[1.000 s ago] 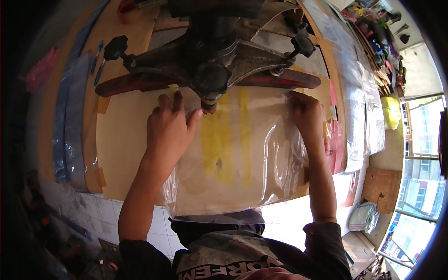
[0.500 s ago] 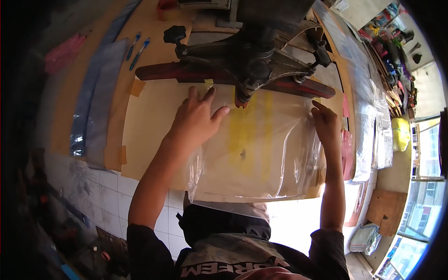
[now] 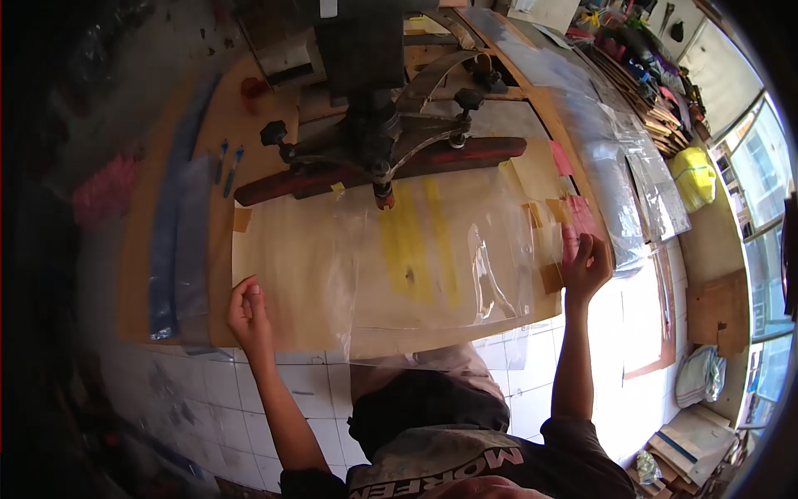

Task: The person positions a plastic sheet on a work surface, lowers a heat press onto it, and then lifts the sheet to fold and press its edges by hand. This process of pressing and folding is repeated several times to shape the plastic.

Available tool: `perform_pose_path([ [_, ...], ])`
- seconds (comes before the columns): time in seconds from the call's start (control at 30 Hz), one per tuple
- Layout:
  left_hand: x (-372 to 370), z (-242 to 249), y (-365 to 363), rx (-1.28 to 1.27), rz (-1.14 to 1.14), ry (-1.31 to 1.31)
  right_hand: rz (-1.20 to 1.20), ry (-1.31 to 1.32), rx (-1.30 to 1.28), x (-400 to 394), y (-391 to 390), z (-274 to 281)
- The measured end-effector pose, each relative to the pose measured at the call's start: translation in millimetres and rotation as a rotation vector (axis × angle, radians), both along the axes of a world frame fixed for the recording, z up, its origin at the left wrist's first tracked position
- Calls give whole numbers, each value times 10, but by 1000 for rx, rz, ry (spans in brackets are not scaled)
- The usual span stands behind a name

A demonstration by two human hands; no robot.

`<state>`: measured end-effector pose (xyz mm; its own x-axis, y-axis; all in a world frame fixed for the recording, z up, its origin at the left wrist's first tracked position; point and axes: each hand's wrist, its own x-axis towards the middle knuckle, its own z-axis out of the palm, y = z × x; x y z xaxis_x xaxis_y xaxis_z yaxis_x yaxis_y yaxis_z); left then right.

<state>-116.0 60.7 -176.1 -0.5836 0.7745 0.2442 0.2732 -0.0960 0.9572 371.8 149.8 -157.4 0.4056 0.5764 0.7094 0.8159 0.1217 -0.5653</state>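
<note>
A clear plastic sheet (image 3: 432, 283) lies over a tan board (image 3: 283, 249) with yellow stripes (image 3: 403, 249) showing near its middle. My left hand (image 3: 252, 314) is at the board's left front edge, its fingers curled and pressed together; whatever they hold, if anything, is too small to name. My right hand (image 3: 587, 264) is at the right edge, beside pink material (image 3: 579, 218), fingers bent together. What sits between those fingers is hidden. Behind the sheet, a long dark red bar (image 3: 332, 176) hangs from a black metal machine head (image 3: 374, 133).
Two blue pens (image 3: 229, 170) lie at the left, near folded blue plastic (image 3: 189, 241). Stacked clear sheets (image 3: 619, 183) run along the right side. Beyond them are a yellow bag (image 3: 692, 178) and a wooden panel (image 3: 718, 313). White floor tiles (image 3: 291, 387) show below the board.
My left hand has moved from near the bar to the board's left front edge, its fingers drawn together. My right hand has come down the right side. The camera view has shifted.
</note>
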Motion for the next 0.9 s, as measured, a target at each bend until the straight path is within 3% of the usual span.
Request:
perform_pose_path([
  [0.17,-36,-83,-19,89,-10,-60,30,68,94,66,10,-95],
  [0.47,19,-4,-29,66,45,-180,0,18,42,-3,-49,-35],
  [0.53,-51,-78,-31,52,-6,-22,-32,-41,18,-36,-64,-3],
  [0.9,-7,-34,-43,70,-26,-14,18,76,45,92,-10,-153],
])
